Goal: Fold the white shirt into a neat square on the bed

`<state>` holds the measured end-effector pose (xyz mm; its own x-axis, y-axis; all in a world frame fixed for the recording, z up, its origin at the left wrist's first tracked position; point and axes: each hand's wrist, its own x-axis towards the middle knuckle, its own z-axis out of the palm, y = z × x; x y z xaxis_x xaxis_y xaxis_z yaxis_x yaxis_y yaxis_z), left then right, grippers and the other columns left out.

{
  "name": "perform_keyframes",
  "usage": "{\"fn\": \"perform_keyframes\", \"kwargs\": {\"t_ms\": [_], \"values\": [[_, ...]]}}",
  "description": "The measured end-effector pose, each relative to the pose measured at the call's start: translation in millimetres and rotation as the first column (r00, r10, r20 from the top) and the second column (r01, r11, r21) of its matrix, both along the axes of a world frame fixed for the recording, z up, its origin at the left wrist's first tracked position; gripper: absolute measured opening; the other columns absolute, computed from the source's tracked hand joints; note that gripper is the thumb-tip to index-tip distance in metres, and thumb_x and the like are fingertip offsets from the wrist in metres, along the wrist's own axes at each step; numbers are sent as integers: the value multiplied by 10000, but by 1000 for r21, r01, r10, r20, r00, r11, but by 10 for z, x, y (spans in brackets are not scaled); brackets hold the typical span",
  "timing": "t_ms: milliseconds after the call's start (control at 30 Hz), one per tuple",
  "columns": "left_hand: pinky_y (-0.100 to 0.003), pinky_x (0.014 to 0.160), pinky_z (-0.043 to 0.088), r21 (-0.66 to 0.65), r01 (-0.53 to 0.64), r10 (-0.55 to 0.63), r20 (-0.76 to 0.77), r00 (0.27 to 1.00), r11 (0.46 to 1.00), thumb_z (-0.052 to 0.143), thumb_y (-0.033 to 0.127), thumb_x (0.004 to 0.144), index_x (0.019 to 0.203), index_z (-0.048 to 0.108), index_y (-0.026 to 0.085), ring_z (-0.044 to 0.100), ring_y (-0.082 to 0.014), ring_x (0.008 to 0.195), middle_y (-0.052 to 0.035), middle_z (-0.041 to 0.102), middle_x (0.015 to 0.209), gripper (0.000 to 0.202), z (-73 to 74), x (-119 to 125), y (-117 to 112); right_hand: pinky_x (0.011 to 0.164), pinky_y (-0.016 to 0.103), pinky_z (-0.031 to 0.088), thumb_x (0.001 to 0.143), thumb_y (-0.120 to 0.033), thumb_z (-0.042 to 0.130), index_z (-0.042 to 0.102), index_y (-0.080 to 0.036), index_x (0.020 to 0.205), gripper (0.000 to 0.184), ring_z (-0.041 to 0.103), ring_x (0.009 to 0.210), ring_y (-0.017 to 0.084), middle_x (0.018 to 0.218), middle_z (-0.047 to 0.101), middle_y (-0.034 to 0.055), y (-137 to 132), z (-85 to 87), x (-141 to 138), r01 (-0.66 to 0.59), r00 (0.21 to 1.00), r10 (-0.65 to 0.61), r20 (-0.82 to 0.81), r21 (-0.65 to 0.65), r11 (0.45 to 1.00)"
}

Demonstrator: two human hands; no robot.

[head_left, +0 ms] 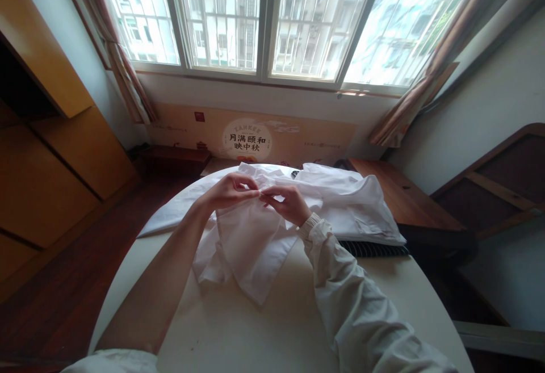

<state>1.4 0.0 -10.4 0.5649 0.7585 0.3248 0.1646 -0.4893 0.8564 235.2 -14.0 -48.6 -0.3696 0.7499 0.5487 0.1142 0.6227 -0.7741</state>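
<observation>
A white shirt [251, 248] lies spread over the round table, part of it lifted between my hands. My left hand [232, 191] pinches the cloth with thumb and fingers. Close against it, my right hand [287, 202] pinches the same spot, fingertips nearly touching the left ones. Whatever small part sits between the fingertips is too small to make out. From the hands the lower edge of the cloth hangs toward me and rests on the table. My left forearm is bare, while a pale sleeve covers the right one.
Folded white garments [353, 202] lie at the right on a black striped item [374, 248]. The white round table [204, 327] has its curved edge around me. Behind are a wooden desk [409, 197], a printed box panel [289, 134] and barred windows; wooden cabinets [55, 174] stand left.
</observation>
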Motion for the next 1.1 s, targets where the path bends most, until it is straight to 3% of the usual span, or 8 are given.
{"fn": "perform_keyframes", "kwargs": {"t_ms": [200,533,733,867,967,1100], "values": [[-288,812,566,42,-31,31,-3,1000,999,788,482,899,892,788,160,702,-195,863,-49,757,898,322,-31,36,-3,681,364,703,903,-521,822,834,-204,952,320,789,718,224,853,817,62,21,-47,-41,-9,998,9,-62,-10,1000],[-279,780,559,42,-49,49,12,999,998,777,470,902,899,775,165,704,-185,824,-38,746,880,304,-113,58,18,703,357,684,945,-467,771,832,-219,963,256,783,734,217,872,817,55,36,-42,-20,2,1000,-2,-12,3,1000],[-271,743,565,48,-56,56,3,998,997,775,491,900,913,780,168,700,-175,788,-35,738,873,324,-149,59,42,710,342,631,1004,-356,685,818,-232,1014,182,763,723,209,880,818,46,70,-73,-1,68,992,-77,96,94,993],[-265,716,563,92,-92,93,-4,996,991,780,460,883,883,781,165,681,-164,759,-37,736,848,294,-119,77,29,805,362,597,1042,-312,626,779,-237,1030,171,736,825,215,947,792,53,63,-74,-37,87,985,-113,133,184,979],[-261,721,559,115,-116,117,2,993,986,790,431,874,860,786,165,679,-159,757,-34,739,829,266,-113,78,25,856,370,571,1050,-334,628,751,-231,964,183,690,901,221,975,725,72,46,-50,-61,113,986,-139,97,238,965],[-260,712,552,67,-117,116,29,993,991,826,444,857,869,803,157,692,-168,759,-47,756,826,289,-139,45,35,827,365,568,1043,-413,662,725,-229,903,239,652,884,214,954,669,74,28,-26,-64,84,994,-96,46,210,974]]}}
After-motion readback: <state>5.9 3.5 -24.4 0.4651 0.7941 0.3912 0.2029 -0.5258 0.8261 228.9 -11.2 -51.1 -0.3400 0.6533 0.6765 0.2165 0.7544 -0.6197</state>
